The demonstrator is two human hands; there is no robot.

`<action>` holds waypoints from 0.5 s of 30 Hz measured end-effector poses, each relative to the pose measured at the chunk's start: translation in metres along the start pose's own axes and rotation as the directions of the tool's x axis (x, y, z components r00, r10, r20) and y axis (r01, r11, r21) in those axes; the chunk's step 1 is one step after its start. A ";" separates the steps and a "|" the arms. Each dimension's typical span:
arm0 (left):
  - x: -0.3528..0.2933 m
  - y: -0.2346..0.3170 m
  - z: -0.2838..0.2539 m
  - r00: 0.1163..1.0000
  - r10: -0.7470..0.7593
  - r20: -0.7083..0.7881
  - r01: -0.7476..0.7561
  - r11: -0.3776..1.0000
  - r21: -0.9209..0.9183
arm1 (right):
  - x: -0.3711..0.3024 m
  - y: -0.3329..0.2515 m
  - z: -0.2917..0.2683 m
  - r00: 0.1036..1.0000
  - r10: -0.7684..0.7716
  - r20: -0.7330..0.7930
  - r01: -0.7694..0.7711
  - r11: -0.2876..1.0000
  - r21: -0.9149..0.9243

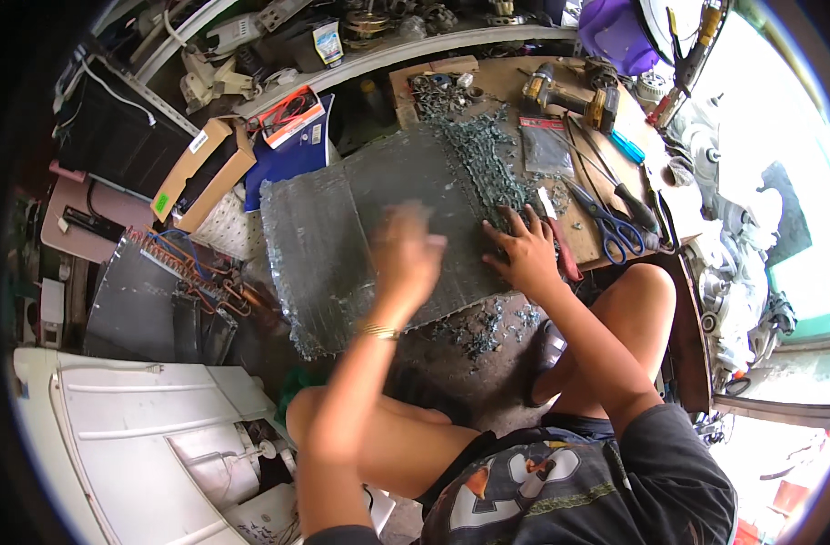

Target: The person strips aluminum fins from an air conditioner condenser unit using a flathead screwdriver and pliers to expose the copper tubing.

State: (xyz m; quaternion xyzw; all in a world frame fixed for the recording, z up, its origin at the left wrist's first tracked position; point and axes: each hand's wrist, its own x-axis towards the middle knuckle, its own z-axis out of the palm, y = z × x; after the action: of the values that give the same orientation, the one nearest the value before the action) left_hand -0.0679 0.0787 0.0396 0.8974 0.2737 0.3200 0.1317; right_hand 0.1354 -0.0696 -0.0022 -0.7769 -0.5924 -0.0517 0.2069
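A large dark grey panel (333, 241) with ragged, silvery edges lies before me, one end on the wooden board. Over its middle is my left hand (406, 250), smeared by motion, so its fingers cannot be read. My right hand (528, 252) rests at the panel's right edge with fingers spread, holding nothing that shows. Grey-green shredded flakes (483, 154) cover the panel's far right strip, just beyond my right fingertips. Beside that hand lies a red-handled tool with a pale blade (547, 203), partly hidden by the hand.
On the wooden board (492, 82) lie a yellow-black cordless drill (569, 95), blue-handled scissors (615, 227), screwdrivers and a plastic packet (548, 147). An open cardboard box (206, 173) and a copper-tubed coil (174, 263) stand left. A white appliance casing (133, 427) sits at lower left.
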 end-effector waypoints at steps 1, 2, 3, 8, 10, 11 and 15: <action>0.002 0.030 0.029 0.995 -0.010 0.102 0.006 0.999 0.037 | 0.001 0.004 -0.002 0.999 -0.032 -0.003 0.032 0.999 0.040; 0.004 0.051 0.053 0.967 -0.066 0.244 0.058 0.998 0.040 | 0.003 0.014 -0.008 1.000 -0.002 0.026 0.003 1.000 -0.009; 0.008 0.061 0.073 0.947 -0.094 0.307 0.116 0.992 -0.054 | 0.005 0.029 -0.016 0.987 -0.128 0.098 0.124 0.991 0.044; -0.002 0.074 0.107 0.969 -0.075 0.236 0.032 0.983 0.179 | 0.012 0.138 -0.083 0.974 0.001 -0.225 0.035 0.987 0.154; -0.004 0.074 0.107 0.965 -0.083 0.248 0.037 0.982 0.187 | 0.014 0.177 -0.101 0.950 0.290 -0.114 -0.309 0.922 -0.234; -0.003 0.074 0.107 0.969 -0.076 0.234 0.029 0.979 0.201 | 0.010 0.191 -0.103 0.927 0.369 -0.068 -0.369 0.862 -0.347; -0.001 0.076 0.109 0.974 -0.085 0.208 0.029 0.965 0.262 | 0.006 0.227 -0.091 0.922 0.372 0.108 -0.309 0.875 -0.374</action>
State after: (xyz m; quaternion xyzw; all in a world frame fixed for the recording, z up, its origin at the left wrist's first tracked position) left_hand 0.0327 0.0093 -0.0125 0.9281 0.3228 0.1780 0.0524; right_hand 0.3655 -0.1474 0.0230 -0.8949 -0.4432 -0.0496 0.0182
